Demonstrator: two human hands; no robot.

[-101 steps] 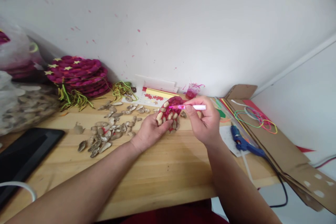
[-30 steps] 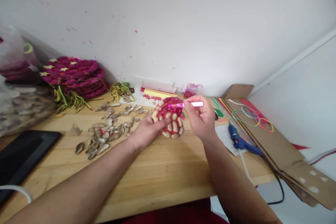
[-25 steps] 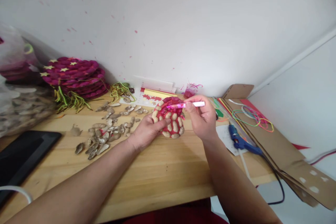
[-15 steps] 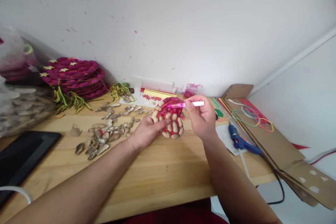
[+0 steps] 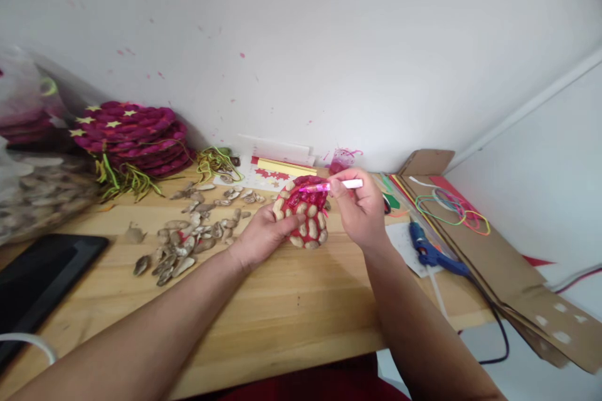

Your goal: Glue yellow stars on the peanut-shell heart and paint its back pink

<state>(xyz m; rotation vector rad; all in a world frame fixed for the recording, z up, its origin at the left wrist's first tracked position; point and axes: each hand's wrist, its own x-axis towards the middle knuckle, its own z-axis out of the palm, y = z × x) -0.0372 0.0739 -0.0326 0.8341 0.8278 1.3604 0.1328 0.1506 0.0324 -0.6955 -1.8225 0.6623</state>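
My left hand [image 5: 266, 233] grips the lower left edge of a red disc covered with peanut shells [image 5: 311, 227], thumb on its face. The disc is held up over the wooden table. Its upper shells are wet with magenta paint, while the lower ones are still plain tan. Pinched in my right hand [image 5: 361, 210] is a white-handled paintbrush [image 5: 345, 185], its magenta-stained tip against the painted shells. Behind the right hand, a small magenta-stained cup [image 5: 337, 165] stands by the wall, partly hidden.
Loose peanut shells [image 5: 183, 250] lie on the table to the left, beside a black tablet [image 5: 44, 288]. Magenta shell discs [image 5: 141, 138] with yellow stars are stacked behind, near a bag of shells [image 5: 42, 194]. At right are a blue glue gun [image 5: 435, 257] and cardboard [image 5: 498, 257].
The right hand and brush have shifted very slightly left, with the brush tip still on the painted shells. The left hand holds the disc almost unmoved.
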